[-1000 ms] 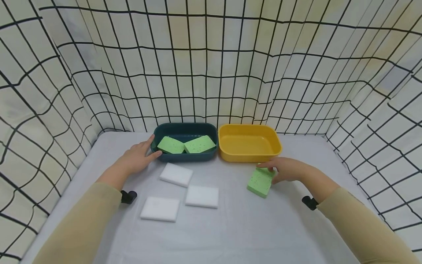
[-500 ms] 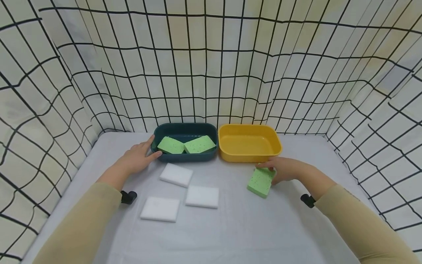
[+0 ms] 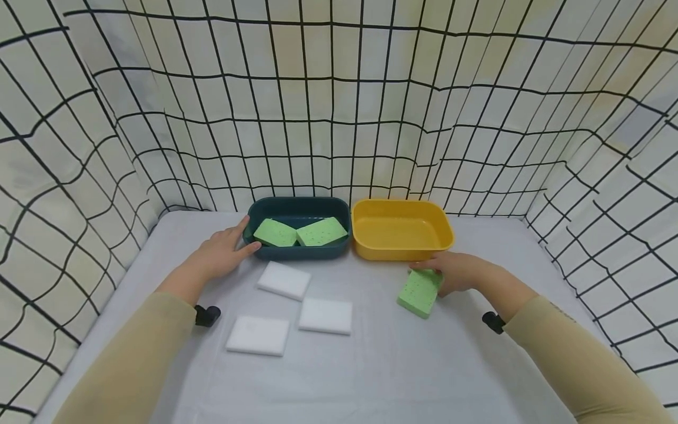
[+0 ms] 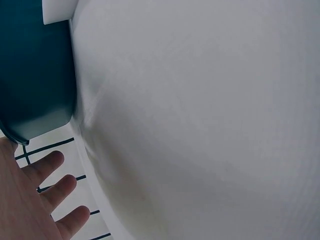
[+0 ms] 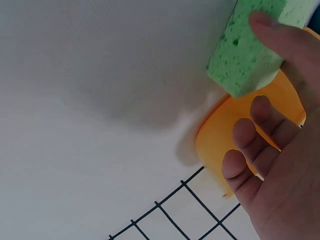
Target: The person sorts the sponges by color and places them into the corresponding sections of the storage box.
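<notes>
My right hand [image 3: 458, 273] pinches a green speckled sponge [image 3: 417, 295] by its far end, in front of the yellow bin [image 3: 404, 254]. The right wrist view has the thumb [image 5: 280, 37] flat against the sponge's side, with three other fingers spread beside it and the index finger hidden. At the left end of the dark teal bin [image 3: 299, 253], my left hand [image 3: 216, 253] rests its thumb and index finger on the rim, the fingers fairly straight. Inside the teal bin lie two green sponges [image 3: 321, 231]. Three white rectangular sponges [image 3: 283, 280] lie in front of it.
The two bins stand side by side at the back of a white-covered table [image 3: 392, 371]. Behind them and along both sides rises a black wire grid [image 3: 331, 123] over pale cloth. The yellow bin's visible floor is bare.
My right hand has shifted very slightly left, its fingers drawing closer around the green sponge's far end. The left hand, both bins and the white sponges stay as they were.
</notes>
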`<state>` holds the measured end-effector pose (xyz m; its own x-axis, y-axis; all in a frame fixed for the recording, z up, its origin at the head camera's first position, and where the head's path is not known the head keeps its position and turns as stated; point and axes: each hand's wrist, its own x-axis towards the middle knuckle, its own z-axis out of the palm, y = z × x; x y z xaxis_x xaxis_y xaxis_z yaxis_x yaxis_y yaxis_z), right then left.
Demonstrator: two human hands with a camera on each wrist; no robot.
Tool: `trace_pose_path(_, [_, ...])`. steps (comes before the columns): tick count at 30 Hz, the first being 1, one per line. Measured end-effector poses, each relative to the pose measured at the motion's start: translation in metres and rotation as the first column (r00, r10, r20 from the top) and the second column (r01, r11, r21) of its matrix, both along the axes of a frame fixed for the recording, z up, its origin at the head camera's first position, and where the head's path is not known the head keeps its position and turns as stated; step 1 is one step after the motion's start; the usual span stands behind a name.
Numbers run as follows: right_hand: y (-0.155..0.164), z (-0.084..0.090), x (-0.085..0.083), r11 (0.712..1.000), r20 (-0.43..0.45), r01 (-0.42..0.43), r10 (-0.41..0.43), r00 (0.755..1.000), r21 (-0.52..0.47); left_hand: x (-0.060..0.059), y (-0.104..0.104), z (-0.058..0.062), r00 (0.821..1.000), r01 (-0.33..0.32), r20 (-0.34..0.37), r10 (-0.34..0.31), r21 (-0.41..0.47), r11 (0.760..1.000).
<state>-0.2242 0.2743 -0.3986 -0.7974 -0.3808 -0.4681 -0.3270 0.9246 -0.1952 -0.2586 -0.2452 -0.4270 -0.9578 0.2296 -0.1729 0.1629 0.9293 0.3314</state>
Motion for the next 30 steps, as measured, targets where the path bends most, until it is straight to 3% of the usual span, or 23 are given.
trace_pose_path(10, [-0.001,0.003,0.007,0.999,-0.047,-0.030,0.028,0.999,-0.044,-0.002,0.000,-0.002,1.000,0.001,0.001,-0.001,-0.013,1.000])
trace_pose_path(21, [-0.009,-0.011,0.015,0.992,-0.159,-0.063,0.045,0.986,-0.108,-0.001,0.000,-0.001,1.000,0.005,0.001,-0.005,-0.012,1.000])
trace_pose_path(30, [-0.005,-0.016,0.018,0.983,-0.105,-0.023,0.004,0.994,-0.181,0.000,0.001,0.000,1.000,0.002,0.005,-0.002,-0.011,1.000])
